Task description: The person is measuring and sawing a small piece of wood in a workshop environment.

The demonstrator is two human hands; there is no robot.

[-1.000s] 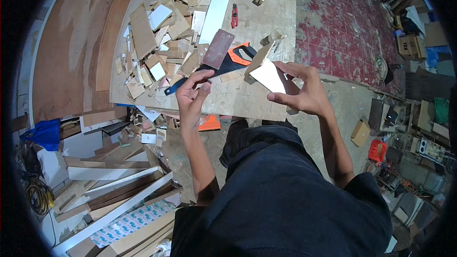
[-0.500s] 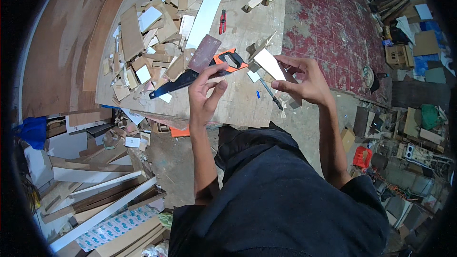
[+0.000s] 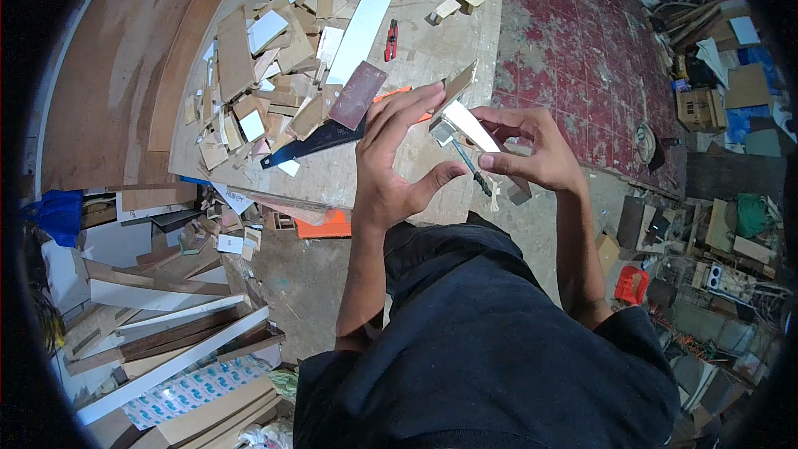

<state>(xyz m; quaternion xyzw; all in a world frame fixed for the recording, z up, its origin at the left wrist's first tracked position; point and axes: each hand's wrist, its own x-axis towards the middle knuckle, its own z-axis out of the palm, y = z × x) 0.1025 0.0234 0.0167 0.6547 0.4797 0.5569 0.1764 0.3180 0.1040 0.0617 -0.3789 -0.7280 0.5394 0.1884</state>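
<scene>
1. My right grip (image 3: pixel 540 150) is still pinched, thumb and fingers, on the wood piece (image 3: pixel 472 126), held up over the counter (image 3: pixel 440 41).
2. Half a second ago my left grip (image 3: pixel 387 173) was further off; now it's right by the piece, spread wide, can't tell if fingertips touch.
3. It also hides most of the saw's (image 3: pixel 314 145) orange handle now.

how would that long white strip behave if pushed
The long white strip looks straight, so probably stiff. Lying flat, it likely won't roll. Pushed nearer, it might nudge the reddish-brown block at its near end.
</scene>
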